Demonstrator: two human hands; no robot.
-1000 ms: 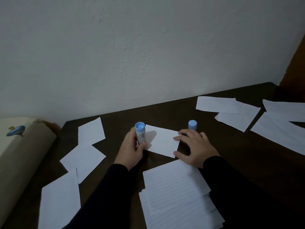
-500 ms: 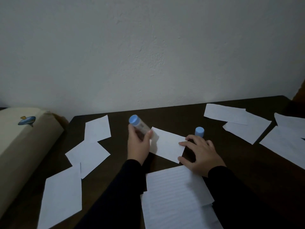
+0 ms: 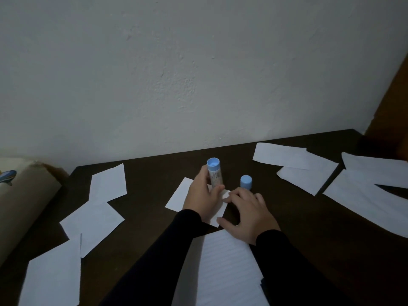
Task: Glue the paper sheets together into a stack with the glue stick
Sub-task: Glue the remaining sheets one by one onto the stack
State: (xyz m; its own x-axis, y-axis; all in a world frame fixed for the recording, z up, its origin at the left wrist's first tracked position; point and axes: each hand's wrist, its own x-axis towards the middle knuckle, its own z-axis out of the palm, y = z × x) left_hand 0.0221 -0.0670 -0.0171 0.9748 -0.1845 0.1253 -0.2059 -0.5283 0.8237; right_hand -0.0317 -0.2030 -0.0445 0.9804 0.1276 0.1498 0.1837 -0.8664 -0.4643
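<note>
Left hand (image 3: 204,195) grips the upright blue-ended glue stick (image 3: 214,173) over a small white paper sheet (image 3: 180,195); right hand (image 3: 247,214), fingers relaxed, presses its right edge.

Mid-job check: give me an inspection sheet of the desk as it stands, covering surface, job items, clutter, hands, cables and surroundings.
Surface: dark wooden table, dimly lit.
Job's things: glue stick upright over a small paper sheet; blue cap standing beside it; lined paper stack at the near edge.
Clutter: loose sheets at left and at right.
Hands: left hand grips the glue stick; right hand rests fingers on the small sheet's edge.
Cables: nothing seen.
Surroundings: white wall behind; beige cushion at far left.
</note>
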